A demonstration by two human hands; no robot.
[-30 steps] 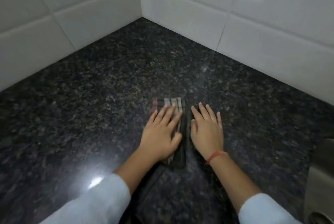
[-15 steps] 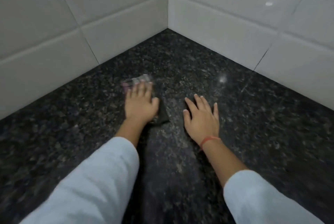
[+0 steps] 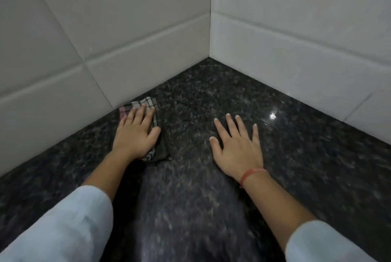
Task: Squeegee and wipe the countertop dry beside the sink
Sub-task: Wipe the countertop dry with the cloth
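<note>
A: What differs from half a second ago?

B: The left hand (image 3: 135, 134) has slid the cloth (image 3: 157, 126) up and to the left, so the cloth's far edge now touches the base of the left tiled wall (image 3: 105, 50). A second ago it lay lower, near the middle of the frame, with both hands close together. The right hand (image 3: 238, 147) has kept much the same pose, and the hands are now well apart.

A: How do the hands stand?

B: The left lies flat, fingers extended and pressed on top of the cloth, not curled around it. The right is spread, palm down on the bare table (image 3: 190, 208), holding nothing.

A: Any writing or labels?

B: None that I can read.

A: Materials?

B: The table is dark, speckled, polished stone; a bright glint (image 3: 272, 116) sits at right centre. The cloth is a folded checked fabric, pale bands at its upper end, darker at its lower right. The walls are large glossy white tiles with thin grout lines, meeting in a corner at upper centre. Both arms wear pale blue sleeves (image 3: 69, 225), and a thin red band (image 3: 251, 174) circles the right wrist.
</note>
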